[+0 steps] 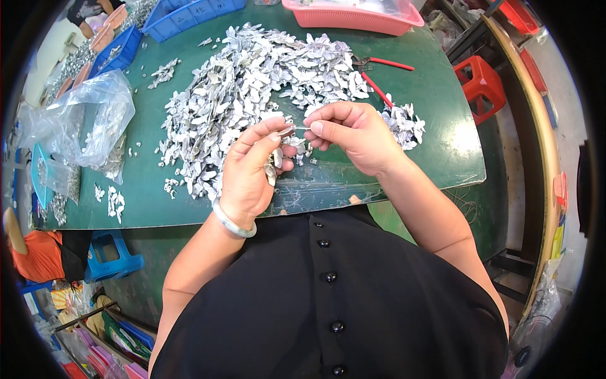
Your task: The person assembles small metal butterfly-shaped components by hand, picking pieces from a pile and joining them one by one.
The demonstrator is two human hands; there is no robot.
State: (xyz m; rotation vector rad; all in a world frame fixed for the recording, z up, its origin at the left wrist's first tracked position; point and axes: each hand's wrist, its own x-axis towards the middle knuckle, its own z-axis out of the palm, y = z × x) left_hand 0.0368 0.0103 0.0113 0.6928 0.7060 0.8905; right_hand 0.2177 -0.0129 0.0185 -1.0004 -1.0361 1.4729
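A large heap of small, flat, silvery-white metal pieces is spread over the green table. My left hand, with a pale bangle at its wrist, is closed, with a few similar pieces under its fingers. Between its thumb and forefinger is one end of a small, thin silvery piece. My right hand pinches the other end with thumb and forefinger. The exact kind of this piece is too small to tell. Red-handled pliers lie open just beyond my right hand.
A smaller pile of pieces lies right of the pliers. Blue trays and a pink basket stand along the far edge. Clear plastic bags lie at left. Stools, one red, one blue, flank the table. Another person is at left.
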